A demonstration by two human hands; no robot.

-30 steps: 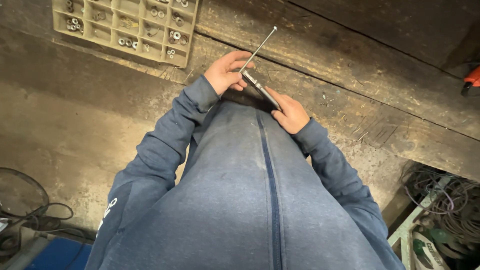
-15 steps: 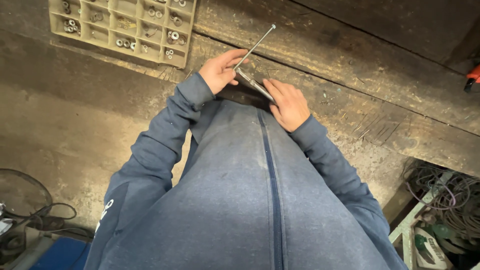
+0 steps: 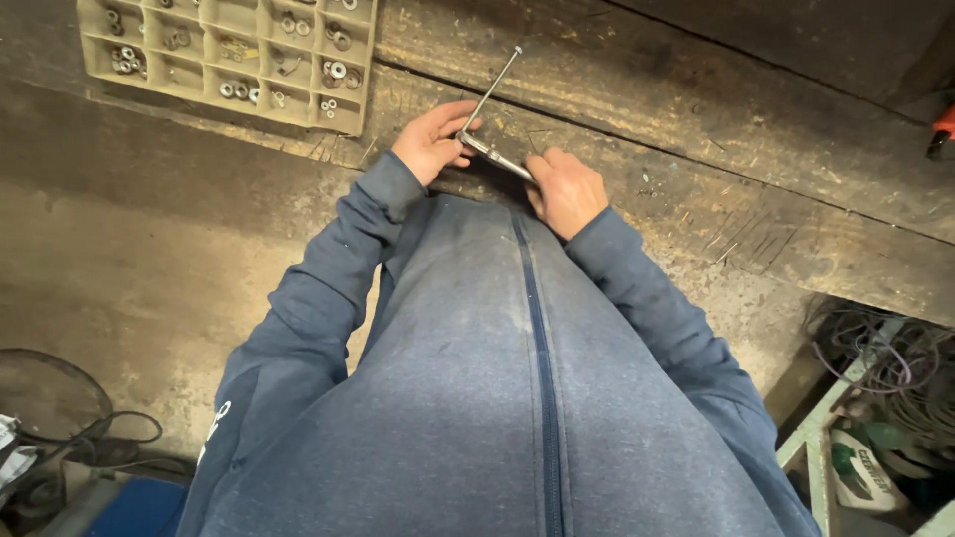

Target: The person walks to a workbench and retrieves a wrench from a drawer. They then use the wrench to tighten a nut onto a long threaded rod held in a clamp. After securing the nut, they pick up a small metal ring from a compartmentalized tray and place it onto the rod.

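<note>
head view | since a second ago both hands sit almost the same, rod (image 3: 494,88) tilts slightly steeper | left hand (image 3: 430,141) grip closed on rod's lower end | right hand (image 3: 565,189) grip closed on flat bar (image 3: 494,156) | both held over tabletop (image 3: 696,149), parts tray (image 3: 229,50) near left hand

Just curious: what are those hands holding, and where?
A slim L-shaped metal tool: left hand grips its bend, right hand the short arm's end.

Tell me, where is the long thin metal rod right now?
In the head view, the metal rod is at top centre, rising from the left hand, right of the parts tray.
</note>
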